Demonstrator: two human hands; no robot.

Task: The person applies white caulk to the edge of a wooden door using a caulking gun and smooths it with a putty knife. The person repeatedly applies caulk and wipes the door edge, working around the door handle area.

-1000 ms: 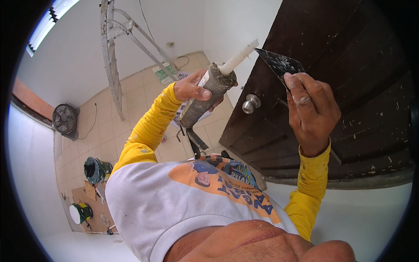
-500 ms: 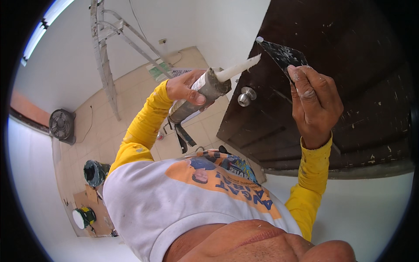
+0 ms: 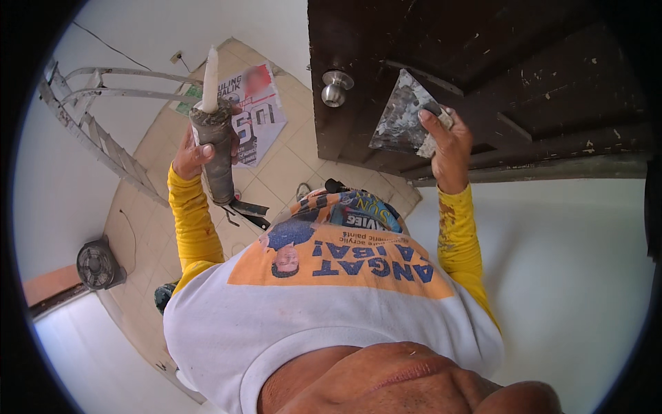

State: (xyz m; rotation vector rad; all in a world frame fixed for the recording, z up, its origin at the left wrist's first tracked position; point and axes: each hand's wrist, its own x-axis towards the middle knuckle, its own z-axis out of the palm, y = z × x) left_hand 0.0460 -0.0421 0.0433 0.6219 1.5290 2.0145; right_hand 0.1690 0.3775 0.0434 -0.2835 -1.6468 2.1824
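Observation:
My left hand (image 3: 186, 157) is wrapped round a caulking gun (image 3: 219, 155) loaded with a dirty grey sealant tube. Its white nozzle (image 3: 211, 83) points up and away from me, and the trigger end hangs near my shirt. On the right, my right hand (image 3: 452, 155) grips a putty knife (image 3: 402, 114) by its crusted handle, thumb on top. The wide triangular blade is smeared with white and grey and shows its flat face. Behind the blade stands a dark brown door (image 3: 552, 62) with a round metal knob (image 3: 336, 88); the knife appears apart from the knob.
A metal stepladder (image 3: 103, 148) leans into view at the left, beyond my left arm. A printed sheet (image 3: 265, 138) lies on the tiled floor (image 3: 300, 148) behind the caulking gun. A dark fan (image 3: 98, 265) stands by the left wall. White wall (image 3: 552, 241) runs along the right.
The view has shifted. The caulking gun has swung left, its nozzle going from slanted right to nearly upright. The putty knife has moved lower and turned its blade face toward me.

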